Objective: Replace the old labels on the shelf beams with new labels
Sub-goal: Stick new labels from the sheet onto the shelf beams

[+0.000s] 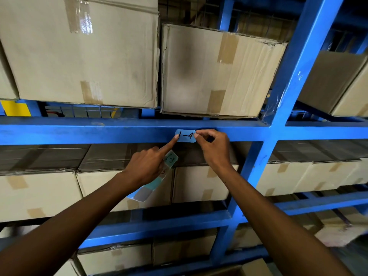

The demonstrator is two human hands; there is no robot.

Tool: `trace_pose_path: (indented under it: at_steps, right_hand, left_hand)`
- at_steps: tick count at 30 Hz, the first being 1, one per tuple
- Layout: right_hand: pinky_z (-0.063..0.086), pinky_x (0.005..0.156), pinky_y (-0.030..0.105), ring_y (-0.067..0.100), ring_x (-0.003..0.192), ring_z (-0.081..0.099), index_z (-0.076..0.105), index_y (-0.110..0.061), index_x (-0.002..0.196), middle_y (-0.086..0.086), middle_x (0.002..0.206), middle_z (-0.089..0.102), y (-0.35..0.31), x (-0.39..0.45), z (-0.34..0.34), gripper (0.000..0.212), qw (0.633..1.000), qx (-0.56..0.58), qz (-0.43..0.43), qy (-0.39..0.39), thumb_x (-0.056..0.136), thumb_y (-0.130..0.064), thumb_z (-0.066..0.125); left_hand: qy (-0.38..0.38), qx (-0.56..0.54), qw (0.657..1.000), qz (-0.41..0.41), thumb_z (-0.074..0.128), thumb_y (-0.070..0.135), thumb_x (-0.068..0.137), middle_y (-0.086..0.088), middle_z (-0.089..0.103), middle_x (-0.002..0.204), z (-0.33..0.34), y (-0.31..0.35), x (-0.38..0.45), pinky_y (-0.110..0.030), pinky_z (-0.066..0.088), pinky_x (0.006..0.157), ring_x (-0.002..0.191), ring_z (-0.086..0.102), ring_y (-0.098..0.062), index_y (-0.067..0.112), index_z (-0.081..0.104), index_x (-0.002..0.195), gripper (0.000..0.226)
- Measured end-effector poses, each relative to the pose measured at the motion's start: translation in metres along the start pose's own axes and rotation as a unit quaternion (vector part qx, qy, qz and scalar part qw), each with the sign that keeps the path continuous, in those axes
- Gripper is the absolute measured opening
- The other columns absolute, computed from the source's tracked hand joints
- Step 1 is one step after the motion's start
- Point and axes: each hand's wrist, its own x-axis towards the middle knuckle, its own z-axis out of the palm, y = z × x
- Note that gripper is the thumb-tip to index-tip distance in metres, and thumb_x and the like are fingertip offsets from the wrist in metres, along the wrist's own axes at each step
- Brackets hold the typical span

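A light blue label point(186, 135) marked "1-4" lies against the front of the blue shelf beam point(99, 131). My right hand point(214, 149) pinches the label's right edge between thumb and forefinger. My left hand point(148, 165) presses its forefinger tip on the label's left edge while its other fingers hold a strip of labels point(157, 180), with one marked "1-3" showing at the top. The strip hangs down behind the hand, partly hidden.
Taped cardboard boxes point(85, 52) stand on the shelf above the beam, and more boxes point(39, 194) fill the lower shelves. A blue upright post point(286, 92) rises just right of my right hand. A yellow patch point(17, 108) sits at the far left.
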Motion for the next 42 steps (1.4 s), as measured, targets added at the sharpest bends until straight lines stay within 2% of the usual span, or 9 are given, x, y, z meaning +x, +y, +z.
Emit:
trace_pose_path:
  at_steps: [4, 14, 21, 24, 26, 30, 33, 38, 42]
  right_hand:
    - [0.051, 0.067, 0.014, 0.010, 0.085, 0.064, 0.071, -0.009, 0.098, 0.006, 0.095, 0.071, 0.003, 0.001, 0.003, 0.019, 0.999, -0.031, 0.000, 0.016, 0.082, -0.020, 0.069]
    - [0.057, 0.068, 0.032, 0.013, 0.080, 0.063, 0.071, -0.011, 0.088, 0.004, 0.085, 0.070, 0.004, 0.003, 0.004, 0.016, 0.995, -0.086, -0.033, 0.032, 0.082, -0.025, 0.068]
    - [0.055, 0.064, 0.029, 0.013, 0.081, 0.063, 0.071, -0.008, 0.088, 0.007, 0.087, 0.070, 0.007, 0.003, -0.002, 0.020, 0.994, -0.098, -0.032, 0.031, 0.084, -0.027, 0.065]
    - [0.047, 0.058, 0.017, 0.012, 0.079, 0.062, 0.071, -0.007, 0.088, 0.007, 0.087, 0.070, 0.006, 0.001, -0.001, 0.019, 0.995, -0.092, -0.021, 0.042, 0.086, -0.024, 0.063]
    - [0.045, 0.057, 0.013, 0.012, 0.079, 0.064, 0.070, -0.007, 0.087, 0.006, 0.085, 0.070, 0.006, 0.000, 0.000, 0.020, 0.996, -0.080, -0.019, 0.042, 0.085, -0.026, 0.063]
    - [0.054, 0.058, 0.024, 0.008, 0.073, 0.062, 0.068, -0.012, 0.081, 0.000, 0.077, 0.067, 0.007, 0.002, -0.002, 0.026, 0.997, -0.071, -0.017, 0.029, 0.082, -0.037, 0.066]
    - [0.055, 0.064, 0.034, 0.013, 0.079, 0.061, 0.066, -0.012, 0.081, 0.003, 0.080, 0.066, 0.009, 0.004, -0.003, 0.020, 0.994, -0.102, -0.036, 0.016, 0.085, -0.031, 0.063]
    - [0.045, 0.069, 0.031, 0.018, 0.086, 0.056, 0.066, -0.010, 0.084, 0.008, 0.086, 0.066, 0.018, 0.000, -0.007, 0.023, 0.978, -0.187, -0.090, -0.035, 0.087, -0.032, 0.059]
    - [0.046, 0.072, 0.036, 0.017, 0.084, 0.054, 0.067, -0.010, 0.082, 0.007, 0.084, 0.065, 0.013, 0.005, -0.008, 0.026, 0.970, -0.211, -0.109, -0.056, 0.087, -0.035, 0.058]
  left_hand:
    - [-0.004, 0.007, 1.000, 0.006, 0.048, 0.031, 0.094, -0.014, 0.057, 0.126, 0.000, -0.001, 0.000, -0.037, 0.054, 0.072, 0.098, 0.064, -0.027, 0.045, -0.034, 0.128, 0.090]
    - [-0.017, 0.002, 1.000, -0.003, 0.045, 0.031, 0.095, -0.015, 0.059, 0.125, -0.004, 0.002, 0.000, -0.036, 0.055, 0.071, 0.096, 0.066, -0.026, 0.047, -0.035, 0.125, 0.087]
    - [-0.018, -0.020, 1.000, -0.007, 0.044, 0.030, 0.096, -0.015, 0.059, 0.125, -0.011, 0.003, -0.001, -0.034, 0.055, 0.069, 0.095, 0.066, -0.026, 0.047, -0.035, 0.125, 0.086]
    - [-0.027, -0.003, 1.000, -0.008, 0.045, 0.027, 0.096, -0.017, 0.060, 0.122, -0.019, 0.006, 0.001, -0.035, 0.055, 0.067, 0.094, 0.066, -0.028, 0.047, -0.036, 0.124, 0.088]
    - [-0.033, 0.022, 0.999, -0.012, 0.047, 0.026, 0.095, -0.018, 0.060, 0.122, -0.023, 0.007, 0.003, -0.036, 0.053, 0.068, 0.094, 0.066, -0.029, 0.047, -0.038, 0.123, 0.092]
    - [-0.038, 0.046, 0.998, -0.023, 0.049, 0.025, 0.093, -0.018, 0.060, 0.121, -0.022, 0.011, 0.005, -0.037, 0.051, 0.068, 0.094, 0.066, -0.030, 0.045, -0.034, 0.131, 0.094]
    - [-0.034, 0.050, 0.998, -0.016, 0.053, 0.025, 0.091, -0.017, 0.061, 0.119, -0.017, 0.010, 0.003, -0.036, 0.050, 0.066, 0.091, 0.066, -0.028, 0.044, -0.037, 0.129, 0.099]
    - [-0.045, 0.080, 0.996, 0.005, 0.051, 0.029, 0.092, -0.016, 0.061, 0.117, -0.011, 0.008, -0.002, -0.034, 0.047, 0.066, 0.089, 0.064, -0.027, 0.044, -0.038, 0.126, 0.097]
    - [-0.048, 0.094, 0.994, 0.002, 0.046, 0.026, 0.095, -0.016, 0.063, 0.109, -0.011, 0.010, -0.004, -0.032, 0.043, 0.061, 0.083, 0.064, -0.025, 0.043, -0.038, 0.125, 0.091]
